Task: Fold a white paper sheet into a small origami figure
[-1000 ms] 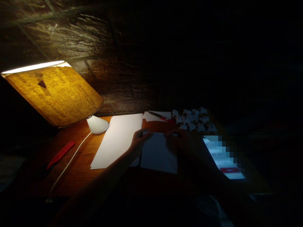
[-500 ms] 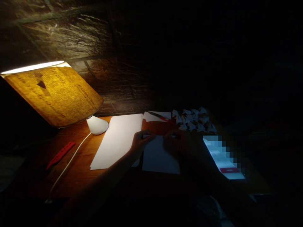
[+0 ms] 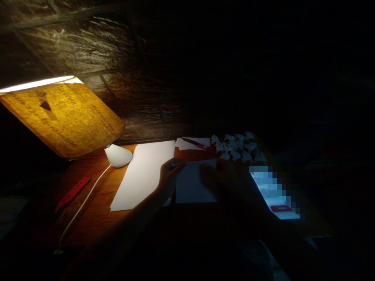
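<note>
A sheet of paper lies in shadow between my two hands at the middle of the table. My left hand is closed at its upper left corner, thumb and forefinger pinching the edge. Along the right side my right hand is closed on the paper, its fingers reaching over the upper right part. That hand is very dark, so its exact grip is hard to make out. Left of my left hand is a stack of white paper, brightly lit.
A lit lamp stands at the left, its white cord running forward. Near it lies a red-handled tool. Scissors rest on small papers at the back, beside several folded paper pieces. A glowing screen lies right.
The sheet has slid away from me, and its near edge is farther back. My right hand has shifted to the sheet's right side; my left hand stays near the upper left corner.
</note>
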`<state>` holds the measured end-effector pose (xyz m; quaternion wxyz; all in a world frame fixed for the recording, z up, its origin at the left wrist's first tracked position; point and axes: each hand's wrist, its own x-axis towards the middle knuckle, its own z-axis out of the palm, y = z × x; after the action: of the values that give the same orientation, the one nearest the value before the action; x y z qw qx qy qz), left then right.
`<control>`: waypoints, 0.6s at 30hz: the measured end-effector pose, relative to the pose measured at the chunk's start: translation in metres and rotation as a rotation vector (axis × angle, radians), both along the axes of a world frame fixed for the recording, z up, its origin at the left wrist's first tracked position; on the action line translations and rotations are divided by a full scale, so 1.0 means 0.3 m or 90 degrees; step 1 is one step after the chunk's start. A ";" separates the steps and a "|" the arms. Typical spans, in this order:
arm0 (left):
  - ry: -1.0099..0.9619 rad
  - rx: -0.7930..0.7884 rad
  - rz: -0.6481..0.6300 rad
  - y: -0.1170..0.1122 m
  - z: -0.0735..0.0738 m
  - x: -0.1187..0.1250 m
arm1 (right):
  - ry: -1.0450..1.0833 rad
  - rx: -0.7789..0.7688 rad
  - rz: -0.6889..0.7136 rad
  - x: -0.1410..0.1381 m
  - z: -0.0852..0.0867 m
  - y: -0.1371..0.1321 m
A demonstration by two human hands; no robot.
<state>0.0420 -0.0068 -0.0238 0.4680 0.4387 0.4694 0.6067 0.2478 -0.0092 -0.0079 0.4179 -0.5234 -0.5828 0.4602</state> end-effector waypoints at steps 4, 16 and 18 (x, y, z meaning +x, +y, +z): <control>-0.062 0.036 0.013 0.017 0.013 -0.023 | 0.014 0.014 -0.047 0.001 -0.013 0.014; -0.049 -0.006 -0.064 0.025 -0.019 -0.019 | 0.224 -0.010 -0.068 -0.015 -0.004 0.009; -0.044 -0.006 -0.069 0.027 -0.025 -0.019 | 0.221 -0.012 -0.072 -0.013 0.004 0.010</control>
<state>0.0361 0.0012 -0.0314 0.5184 0.4402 0.4316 0.5926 0.2440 -0.0064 -0.0067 0.5327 -0.4721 -0.4669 0.5248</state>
